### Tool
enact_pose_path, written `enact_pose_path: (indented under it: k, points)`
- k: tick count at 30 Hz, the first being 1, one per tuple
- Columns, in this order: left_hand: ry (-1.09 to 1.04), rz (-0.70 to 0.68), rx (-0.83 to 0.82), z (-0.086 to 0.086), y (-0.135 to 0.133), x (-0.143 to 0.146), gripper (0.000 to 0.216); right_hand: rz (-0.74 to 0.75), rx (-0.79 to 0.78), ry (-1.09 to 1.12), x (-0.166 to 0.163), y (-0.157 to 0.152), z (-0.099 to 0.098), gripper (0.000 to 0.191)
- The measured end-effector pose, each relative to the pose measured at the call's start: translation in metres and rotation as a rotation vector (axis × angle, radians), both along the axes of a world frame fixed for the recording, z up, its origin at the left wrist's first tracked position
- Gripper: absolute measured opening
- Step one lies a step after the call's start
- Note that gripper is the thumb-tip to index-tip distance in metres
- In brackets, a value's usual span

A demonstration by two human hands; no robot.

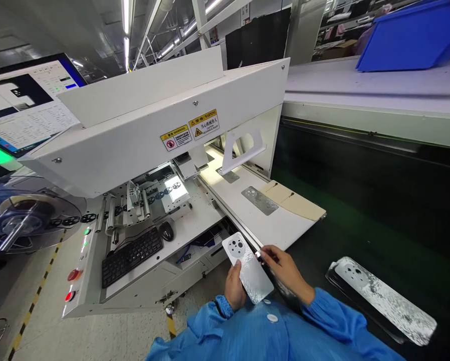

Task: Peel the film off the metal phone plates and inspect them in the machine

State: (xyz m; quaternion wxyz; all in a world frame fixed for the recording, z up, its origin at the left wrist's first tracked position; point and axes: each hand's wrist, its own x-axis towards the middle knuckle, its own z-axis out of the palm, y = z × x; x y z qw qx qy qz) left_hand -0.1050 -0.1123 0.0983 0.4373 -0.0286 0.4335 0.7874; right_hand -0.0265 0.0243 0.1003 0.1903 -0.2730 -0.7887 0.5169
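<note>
My left hand (235, 288) is closed around the lower left edge of a silvery phone back cover (252, 277), tilted in front of my body. Several round camera holes show near the cover's upper end. Just right of the cover, my right hand (285, 271) has its thumb and forefinger pinched together by the end of the machine's rail. Something small, whitish and dark shows at those fingertips, too small to name. A second patterned cover (260, 200) lies flat on the machine's white feed plate (270, 231), beyond my hands.
More covers (386, 298) lie stacked on the dark green belt (338, 230) at right. A white machine (165, 135) with warning labels stands ahead. Its shelf carries a keyboard (133, 255) and mouse (166, 231). A monitor (25, 100) is at left, a blue bin (409, 37) upper right.
</note>
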Motion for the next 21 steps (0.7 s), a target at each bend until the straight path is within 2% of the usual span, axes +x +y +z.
enact_pose_path:
  k: [3, 6, 10, 12, 14, 16, 18, 21]
  points:
    - [0.058, 0.010, -0.024, 0.004, 0.003, 0.005, 0.069, 0.048, -0.280, 0.022, 0.021, -0.020, -0.007, 0.048]
    - [0.109, -0.023, -0.020, 0.010, 0.006, 0.010, 0.066, 0.072, -0.502, 0.019, 0.034, -0.027, -0.012, 0.058]
    - [0.208, -0.096, -0.078, 0.010, 0.006, 0.013, 0.065, 0.048, -0.580, 0.045, 0.046, -0.025, -0.008, 0.052]
    - [0.338, -0.186, -0.142, 0.007, 0.004, 0.013, 0.065, 0.038, -0.536, 0.041, 0.052, -0.022, -0.004, 0.050]
    - [0.503, -0.309, -0.223, 0.003, 0.001, 0.012, 0.067, 0.000, -0.429, 0.012, 0.057, -0.021, -0.001, 0.050]
    - [0.633, -0.411, -0.319, 0.000, -0.001, 0.013, 0.072, -0.070, -0.235, -0.027, 0.061, -0.021, 0.000, 0.050]
    - [0.698, -0.449, -0.399, -0.001, -0.003, 0.014, 0.074, -0.109, 0.003, -0.041, 0.064, -0.025, 0.001, 0.050]
    - [0.733, -0.438, -0.430, -0.001, -0.005, 0.015, 0.073, -0.021, 0.262, -0.061, 0.065, -0.033, 0.004, 0.053]
